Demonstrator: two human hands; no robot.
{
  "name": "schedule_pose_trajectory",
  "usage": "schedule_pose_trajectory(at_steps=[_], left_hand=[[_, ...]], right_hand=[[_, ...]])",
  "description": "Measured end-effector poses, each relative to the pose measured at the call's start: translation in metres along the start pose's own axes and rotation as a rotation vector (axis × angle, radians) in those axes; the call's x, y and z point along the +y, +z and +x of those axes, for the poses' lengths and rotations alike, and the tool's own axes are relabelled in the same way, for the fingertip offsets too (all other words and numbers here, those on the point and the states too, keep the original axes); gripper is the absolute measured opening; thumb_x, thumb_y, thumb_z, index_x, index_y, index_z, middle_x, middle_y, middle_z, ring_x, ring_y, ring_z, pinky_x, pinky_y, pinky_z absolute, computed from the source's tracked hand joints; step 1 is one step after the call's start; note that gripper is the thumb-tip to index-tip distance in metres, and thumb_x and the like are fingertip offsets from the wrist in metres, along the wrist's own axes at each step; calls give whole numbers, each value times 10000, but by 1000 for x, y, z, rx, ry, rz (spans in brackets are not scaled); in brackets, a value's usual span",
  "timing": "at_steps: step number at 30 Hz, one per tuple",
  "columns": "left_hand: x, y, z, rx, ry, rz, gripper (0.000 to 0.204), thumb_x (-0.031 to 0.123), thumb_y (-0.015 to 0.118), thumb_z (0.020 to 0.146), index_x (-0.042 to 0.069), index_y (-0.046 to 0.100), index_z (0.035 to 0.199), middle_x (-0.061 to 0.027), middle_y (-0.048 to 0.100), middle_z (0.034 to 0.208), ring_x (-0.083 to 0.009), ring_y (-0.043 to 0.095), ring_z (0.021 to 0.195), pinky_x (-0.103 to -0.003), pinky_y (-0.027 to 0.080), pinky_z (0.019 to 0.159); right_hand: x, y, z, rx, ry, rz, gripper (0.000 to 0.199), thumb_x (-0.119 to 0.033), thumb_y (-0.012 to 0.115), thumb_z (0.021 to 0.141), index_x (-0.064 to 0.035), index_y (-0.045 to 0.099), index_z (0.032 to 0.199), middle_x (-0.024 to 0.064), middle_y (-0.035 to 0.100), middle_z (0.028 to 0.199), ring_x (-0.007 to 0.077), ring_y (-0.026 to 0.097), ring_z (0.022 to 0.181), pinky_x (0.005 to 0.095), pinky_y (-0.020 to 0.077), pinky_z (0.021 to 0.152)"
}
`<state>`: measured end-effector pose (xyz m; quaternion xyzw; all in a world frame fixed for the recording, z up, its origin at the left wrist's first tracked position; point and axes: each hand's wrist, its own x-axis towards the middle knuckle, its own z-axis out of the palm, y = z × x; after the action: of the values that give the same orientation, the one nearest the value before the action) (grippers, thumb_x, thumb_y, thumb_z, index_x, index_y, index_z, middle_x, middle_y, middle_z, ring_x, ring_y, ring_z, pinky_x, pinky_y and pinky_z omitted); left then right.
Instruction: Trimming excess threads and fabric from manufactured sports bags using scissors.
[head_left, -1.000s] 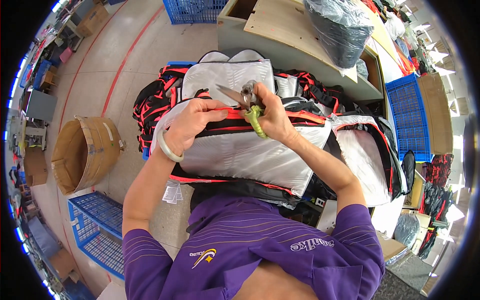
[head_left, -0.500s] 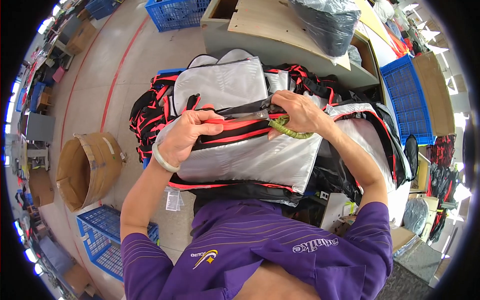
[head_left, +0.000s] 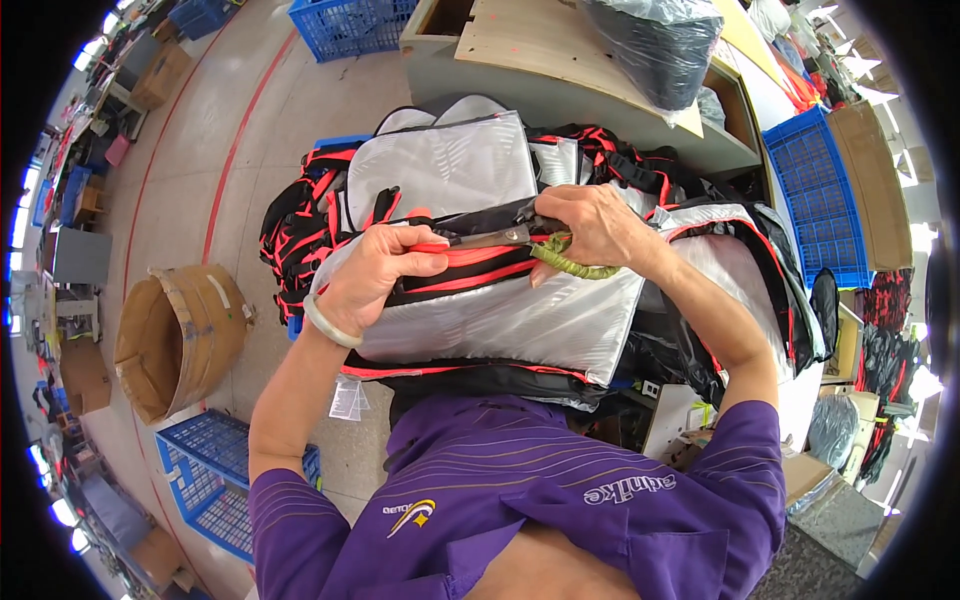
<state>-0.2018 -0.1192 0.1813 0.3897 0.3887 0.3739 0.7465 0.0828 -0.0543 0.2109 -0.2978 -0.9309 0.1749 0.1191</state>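
Note:
Across my front lies a backpack piece (head_left: 500, 330) with silvery white lining, black fabric and coral-pink edging. My left hand (head_left: 375, 270), a pale bangle at its wrist, pinches the coral edging (head_left: 480, 257) between thumb and fingers. Scissors (head_left: 492, 239) with green-wrapped handles are in my right hand (head_left: 595, 228). Their blades lie along the edging and point at my left fingertips. Whether the blades are parted is hard to see. Part of the handles is hidden by my right fingers.
More black and coral bags (head_left: 295, 225) are piled behind and to the left. An open cardboard box (head_left: 180, 340) and a blue crate (head_left: 205, 480) stand on the floor at left. A wooden-topped cabinet (head_left: 560, 50) is beyond the pile. Another blue crate (head_left: 815, 195) is at right.
My right hand and the scissors have shifted slightly left along the edging, and the blades have turned a little. My left hand keeps its pinch in nearly the same place.

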Motion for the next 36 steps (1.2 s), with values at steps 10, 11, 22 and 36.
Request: schedule_pose_trajectory(at_steps=[10, 11, 22, 36], left_hand=[[2, 3, 4, 19, -36, -39, 144, 11, 675, 797, -7, 681, 940, 5, 650, 858, -64, 585, 817, -216, 457, 796], [1, 4, 7, 9, -45, -35, 144, 11, 675, 797, -7, 681, 940, 5, 650, 858, -64, 585, 817, -216, 457, 796], [-111, -104, 97, 694, 444, 1616, 594, 181, 700, 766, 70, 464, 1300, -180, 481, 1234, -364, 435, 1174, -472, 353, 979], [-141, -16, 43, -430, -787, 687, 343, 365, 632, 884, 53, 617, 1027, 8, 539, 620, -73, 470, 532, -228, 375, 500]], right_hand=[[1, 17, -3, 171, -12, 15, 606, -531, 797, 603, -13, 516, 742, 100, 531, 681, 333, 569, 651, 407, 445, 561], [2, 18, -4, 205, -24, 16, 619, -513, 813, 579, -3, 513, 764, 109, 508, 681, 332, 559, 669, 402, 442, 583], [59, 63, -183, 542, 887, 75, 352, -256, 783, 765, -25, 539, 870, 82, 592, 706, 155, 563, 637, 316, 454, 600], [28, 196, -212, 611, 1138, 786, 529, -329, 842, 676, 5, 513, 920, 136, 659, 911, 189, 623, 823, 326, 477, 764]])
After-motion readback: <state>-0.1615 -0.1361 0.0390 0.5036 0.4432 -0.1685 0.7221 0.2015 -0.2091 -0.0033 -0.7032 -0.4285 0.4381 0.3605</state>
